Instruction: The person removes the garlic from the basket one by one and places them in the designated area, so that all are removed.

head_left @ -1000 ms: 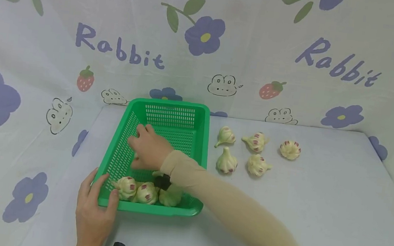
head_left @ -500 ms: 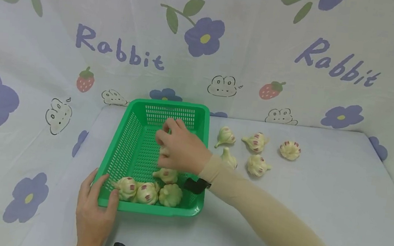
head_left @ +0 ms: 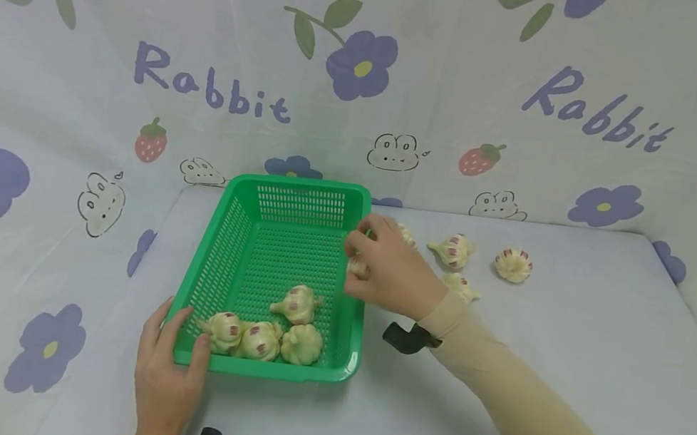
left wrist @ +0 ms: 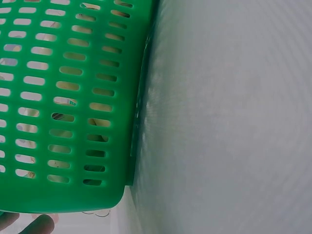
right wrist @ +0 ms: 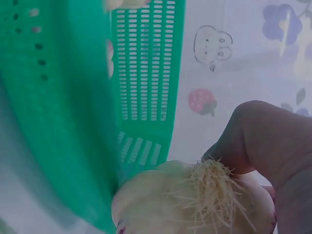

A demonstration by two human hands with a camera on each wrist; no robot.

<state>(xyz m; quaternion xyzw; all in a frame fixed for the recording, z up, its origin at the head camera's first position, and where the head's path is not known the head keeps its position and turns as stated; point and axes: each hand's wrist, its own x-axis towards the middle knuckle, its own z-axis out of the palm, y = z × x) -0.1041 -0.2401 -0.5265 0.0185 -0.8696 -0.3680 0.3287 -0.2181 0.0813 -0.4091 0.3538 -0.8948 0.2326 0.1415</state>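
At the near left corner of the green basket point(head_left: 211, 245), my left hand point(head_left: 167, 380) grips the rim, thumb over the front edge and fingers over the left side. A white garlic bulb point(head_left: 358, 267) is pinched in my right hand point(head_left: 395, 269), above the basket's right rim. In the right wrist view that garlic bulb point(right wrist: 161, 200) shows its tuft of roots beside the thumb, close to the basket wall point(right wrist: 73, 122). Several other bulbs lie inside, three along the front wall and one garlic bulb point(head_left: 300, 304) behind them. Through the slots, the left wrist view shows little of the contents.
Right of the basket, several garlic bulbs lie on the white table: one bulb point(head_left: 454, 251), another bulb point(head_left: 514, 265) farther right, and others partly covered by the right hand. A printed cloth point(head_left: 442, 77) hangs behind.
My right hand has moved right, from over the basket's left part to its right rim, carrying the garlic bulb. The left hand and the basket have stayed in place.
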